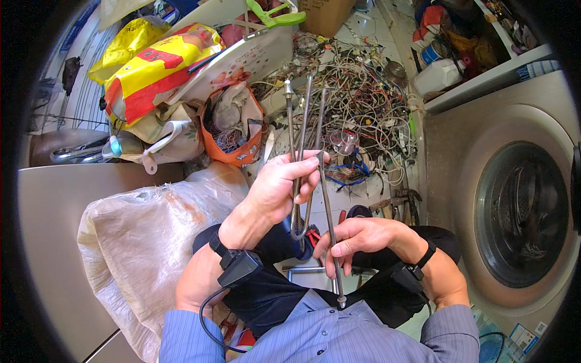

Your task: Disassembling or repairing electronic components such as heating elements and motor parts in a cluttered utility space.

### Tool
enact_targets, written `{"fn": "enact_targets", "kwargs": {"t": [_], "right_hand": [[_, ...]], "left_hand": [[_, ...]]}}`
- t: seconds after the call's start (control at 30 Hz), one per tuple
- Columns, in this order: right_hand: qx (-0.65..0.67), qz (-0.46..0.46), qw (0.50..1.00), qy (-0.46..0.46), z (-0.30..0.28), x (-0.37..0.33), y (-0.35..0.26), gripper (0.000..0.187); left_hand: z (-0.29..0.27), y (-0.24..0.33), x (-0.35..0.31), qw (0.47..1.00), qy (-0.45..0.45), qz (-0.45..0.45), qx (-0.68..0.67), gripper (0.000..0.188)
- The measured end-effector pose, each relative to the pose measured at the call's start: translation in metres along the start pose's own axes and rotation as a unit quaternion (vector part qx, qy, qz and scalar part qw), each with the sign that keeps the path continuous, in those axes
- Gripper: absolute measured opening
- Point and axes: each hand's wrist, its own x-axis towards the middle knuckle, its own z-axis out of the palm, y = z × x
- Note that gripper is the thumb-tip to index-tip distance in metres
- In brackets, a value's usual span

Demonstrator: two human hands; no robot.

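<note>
Though the rod bends, its length runs forward

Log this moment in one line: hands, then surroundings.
left hand: gripping bent metal rod | right hand: holding straight rod section | ahead: tangled cables | right: washing machine

The rod looks smooth metal; sack, rough plastic; shirt, matt cloth.

Two hands, two wristbands, one round door
</note>
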Motion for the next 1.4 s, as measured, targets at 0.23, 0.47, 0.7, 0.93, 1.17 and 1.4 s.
{"fn": "enact_targets", "kwargs": {"t": [0.23, 0.47, 0.7, 0.93, 1.17, 1.4], "right_hand": [[0.001, -0.011, 1.000, -0.010, -0.0037, 0.0010, 0.0028, 0.040], [0.009, -0.006, 1.000, 0.017, -0.0021, 0.0019, 0.0027, 0.040], [0.016, -0.011, 1.000, 0.020, 0.0006, 0.0004, 0.0005, 0.039], [0.012, -0.012, 0.999, 0.028, -0.0005, -0.0011, 0.0015, 0.038], [0.006, -0.014, 0.999, 0.039, -0.0015, -0.0007, 0.0044, 0.039], [0.001, -0.009, 1.000, 0.027, -0.0023, -0.0004, 0.0024, 0.041]], "left_hand": [[0.0015, 0.0020, -0.0010, 1.000, 0.016, -0.002, -0.002, 0.032], [-0.0015, -0.0002, 0.0023, 1.000, 0.014, 0.005, 0.013, 0.034], [-0.0008, -0.0004, 0.0030, 1.000, 0.004, 0.011, 0.015, 0.035], [-0.0020, -0.0005, 0.0045, 1.000, 0.012, 0.001, 0.008, 0.034], [-0.0015, -0.0016, 0.0058, 1.000, 0.011, 0.001, 0.020, 0.033], [-0.0018, -0.0032, 0.0037, 0.999, 0.021, -0.003, 0.026, 0.028]]}}
